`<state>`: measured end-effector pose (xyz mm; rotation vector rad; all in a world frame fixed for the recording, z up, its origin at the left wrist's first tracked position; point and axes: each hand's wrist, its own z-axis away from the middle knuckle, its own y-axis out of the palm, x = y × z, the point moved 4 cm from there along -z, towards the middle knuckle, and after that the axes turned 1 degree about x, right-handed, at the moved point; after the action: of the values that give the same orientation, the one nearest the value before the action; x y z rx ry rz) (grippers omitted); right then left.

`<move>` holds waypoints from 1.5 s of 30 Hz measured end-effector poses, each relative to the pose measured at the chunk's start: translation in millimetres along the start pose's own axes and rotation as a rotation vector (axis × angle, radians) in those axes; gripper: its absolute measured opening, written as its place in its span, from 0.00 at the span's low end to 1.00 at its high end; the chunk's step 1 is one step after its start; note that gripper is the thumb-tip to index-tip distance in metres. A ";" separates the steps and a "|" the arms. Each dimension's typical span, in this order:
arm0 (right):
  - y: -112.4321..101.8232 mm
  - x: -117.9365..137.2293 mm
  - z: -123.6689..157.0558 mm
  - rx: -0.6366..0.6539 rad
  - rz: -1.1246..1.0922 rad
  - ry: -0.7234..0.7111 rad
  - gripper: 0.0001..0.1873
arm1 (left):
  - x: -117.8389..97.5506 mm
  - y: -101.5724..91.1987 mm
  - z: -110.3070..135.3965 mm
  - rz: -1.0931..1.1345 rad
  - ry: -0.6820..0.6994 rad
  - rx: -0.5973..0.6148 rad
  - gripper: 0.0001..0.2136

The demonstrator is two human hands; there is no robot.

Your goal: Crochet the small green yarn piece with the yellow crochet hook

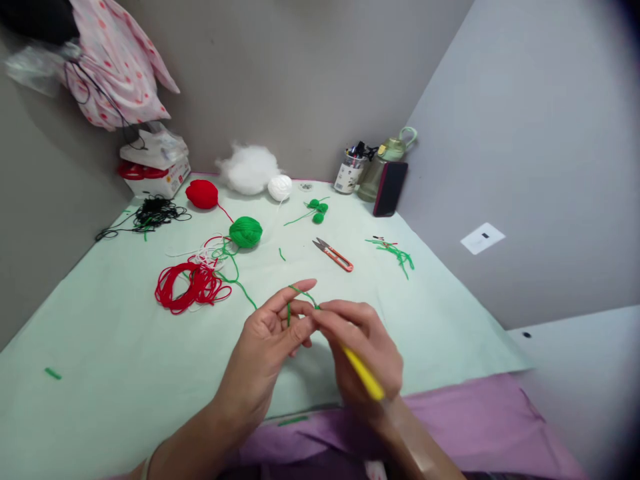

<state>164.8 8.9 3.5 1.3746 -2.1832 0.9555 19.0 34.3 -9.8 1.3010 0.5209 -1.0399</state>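
In my right hand is a crochet hook with a yellow handle; its tip is hidden by my fingers. Green yarn runs over the raised index finger and through the fingers of my left hand. My left thumb and a finger pinch the yarn where it meets the hook, and a tiny green stitched bit shows there. From my left hand the strand leads back toward a green yarn ball. Orange-handled thread snips lie beyond my hands, blades pointing away to the left.
Red yarn loops, a red ball and tangled black yarn lie left. At the back are white stuffing, a white ball and small green crocheted balls. Green scraps, a phone and a bottle are right.
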 end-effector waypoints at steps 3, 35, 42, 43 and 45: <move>-3.5 -1.4 -1.2 -0.013 0.006 0.012 0.16 | 2.0 1.5 -3.1 0.141 -0.118 0.048 0.18; -9.0 7.2 -7.7 0.098 -0.023 -0.150 0.14 | 1.8 -12.6 -1.8 -0.199 0.119 -0.030 0.14; -1.1 11.4 0.4 0.093 0.325 -0.300 0.17 | 5.9 -1.9 -1.6 0.121 -0.113 0.052 0.22; -2.6 9.0 -0.1 0.073 0.247 -0.230 0.17 | 5.1 -1.7 -2.0 0.164 -0.150 0.062 0.21; -7.6 2.1 -2.6 -0.020 0.003 -0.052 0.15 | 1.5 -3.2 -3.3 0.187 -0.162 0.067 0.19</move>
<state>170.5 7.3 9.3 1.4024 -2.2268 0.9064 17.8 37.1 -13.5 1.2844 0.2385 -1.0025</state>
